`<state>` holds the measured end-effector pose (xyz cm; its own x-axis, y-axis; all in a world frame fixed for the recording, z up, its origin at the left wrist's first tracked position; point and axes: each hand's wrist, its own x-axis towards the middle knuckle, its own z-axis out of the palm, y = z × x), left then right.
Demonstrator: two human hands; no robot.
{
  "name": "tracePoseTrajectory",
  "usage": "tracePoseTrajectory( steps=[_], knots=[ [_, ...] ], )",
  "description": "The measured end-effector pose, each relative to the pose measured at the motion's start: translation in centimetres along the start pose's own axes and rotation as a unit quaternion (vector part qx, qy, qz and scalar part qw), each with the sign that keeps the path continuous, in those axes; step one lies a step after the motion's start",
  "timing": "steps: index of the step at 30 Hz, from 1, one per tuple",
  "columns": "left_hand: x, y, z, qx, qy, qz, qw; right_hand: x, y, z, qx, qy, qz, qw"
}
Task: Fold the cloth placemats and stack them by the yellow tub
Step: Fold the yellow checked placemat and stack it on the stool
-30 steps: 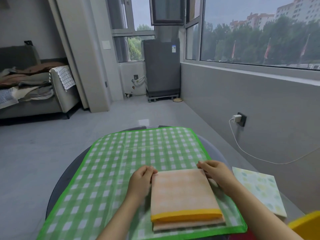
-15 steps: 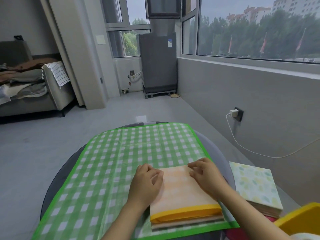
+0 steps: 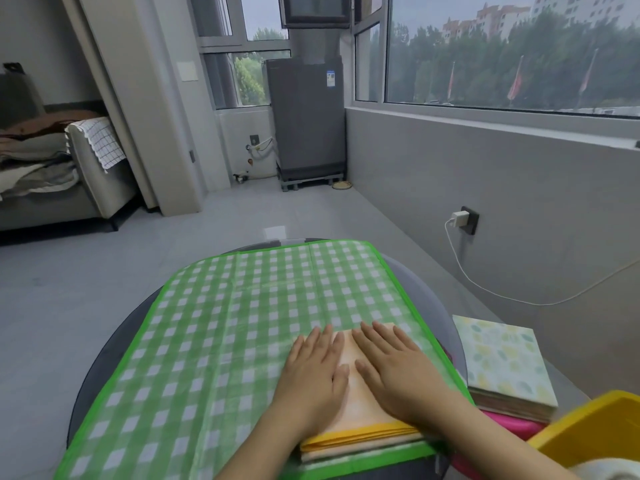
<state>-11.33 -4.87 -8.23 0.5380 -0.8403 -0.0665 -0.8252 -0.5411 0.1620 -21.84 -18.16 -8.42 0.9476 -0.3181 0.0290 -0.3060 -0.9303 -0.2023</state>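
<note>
While the fingers [image 3: 381,336] of both hands lie straight and slightly spread, holding nothing, they press flat on top of the folded orange placemat [image 3: 360,403], the left hand [image 3: 311,379] on its left half and the right hand [image 3: 398,379] on its right half, with the thumbs close together over the middle. That placemat is a pale orange check with a yellow border showing along its near edge, where several folded layers are visible. It lies on the near right part of a green checked placemat [image 3: 225,323], which is spread open and flat and covers most of the round dark table [image 3: 104,355]. Just beside the green cloth, to the right, sits a stack of folded placemats [image 3: 502,362]; the top one is pale with a leaf print, more folded layers show under it, and a pink cloth [image 3: 512,424] lies at the bottom. The yellow tub [image 3: 595,424] stands at the near right corner of the view, just beside that stack. Beyond the table are a grey floor, a grey sofa [image 3: 52,188] piled with cloths at the left, a grey appliance [image 3: 304,116] by the windows, and a white charger [image 3: 459,216] plugged into the wall at the right, its cable trailing down.
</note>
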Motion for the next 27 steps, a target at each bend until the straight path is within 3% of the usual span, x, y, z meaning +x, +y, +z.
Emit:
tracePoseTrajectory(
  steps=[7,12,16,18,21,27],
  knots=[
    [-1.0,-2.4,0.1,-0.022,-0.007,-0.077,0.997,0.2,1.2,0.6,-0.001,0.015,0.065,0.998],
    [-1.0,-2.9,0.0,-0.049,-0.007,-0.082,0.995,0.5,2.0,0.3,0.008,0.017,0.091,0.996],
    [-0.5,-3.2,-0.5,-0.119,0.080,-0.102,0.984,1.8,3.0,-0.3,0.062,0.134,0.078,0.986],
    [-0.2,-3.4,-0.9,-0.144,0.125,-0.113,0.975,2.6,3.4,-0.7,0.078,0.152,0.079,0.982],
    [0.8,-3.7,-1.7,-0.169,0.122,-0.131,0.969,3.7,3.7,-1.4,0.078,0.106,0.094,0.987],
    [2.6,-4.3,-4.3,-0.258,-0.002,-0.167,0.952,4.5,3.8,-2.7,0.101,0.005,0.129,0.986]
  ],
)
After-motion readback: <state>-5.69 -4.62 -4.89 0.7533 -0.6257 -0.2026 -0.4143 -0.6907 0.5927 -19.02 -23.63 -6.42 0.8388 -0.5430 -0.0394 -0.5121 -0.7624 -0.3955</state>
